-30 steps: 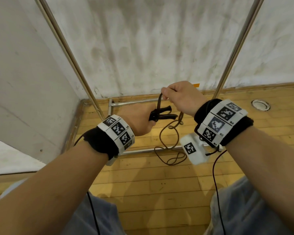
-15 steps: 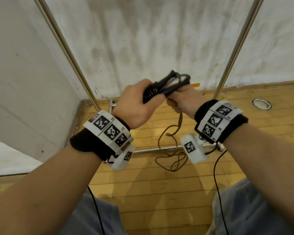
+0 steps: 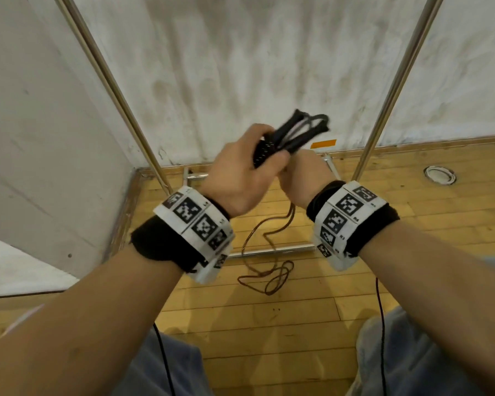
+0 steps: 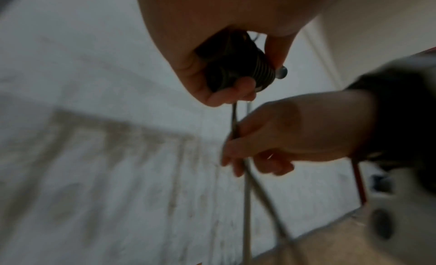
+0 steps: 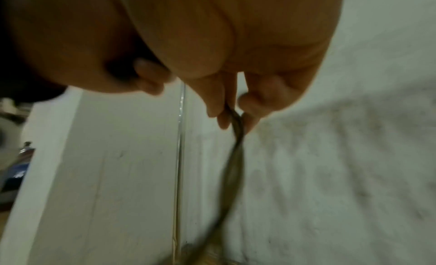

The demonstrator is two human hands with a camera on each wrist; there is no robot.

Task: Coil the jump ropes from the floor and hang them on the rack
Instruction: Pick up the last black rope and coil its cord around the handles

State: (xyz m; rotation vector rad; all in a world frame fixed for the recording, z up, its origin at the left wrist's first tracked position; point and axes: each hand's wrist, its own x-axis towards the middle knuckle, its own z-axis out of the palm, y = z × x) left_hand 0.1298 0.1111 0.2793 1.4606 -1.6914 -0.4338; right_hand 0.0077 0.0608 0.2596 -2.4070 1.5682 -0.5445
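Left hand (image 3: pixel 242 178) wrapped round the black handles (image 3: pixel 295 135), held up before the wall; right hand (image 3: pixel 303 178) pinching the rope (image 3: pixel 265 244) just below. Rest of rope trailing onto the floor (image 3: pixel 269 332). Best fed up in even loops, lightly taut, avoiding tangles.

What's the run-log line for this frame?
left hand: grips black jump-rope handles | right hand: pinches thin brown rope cord | cord tail: loose on wooden floor | stage: coiling, not hung
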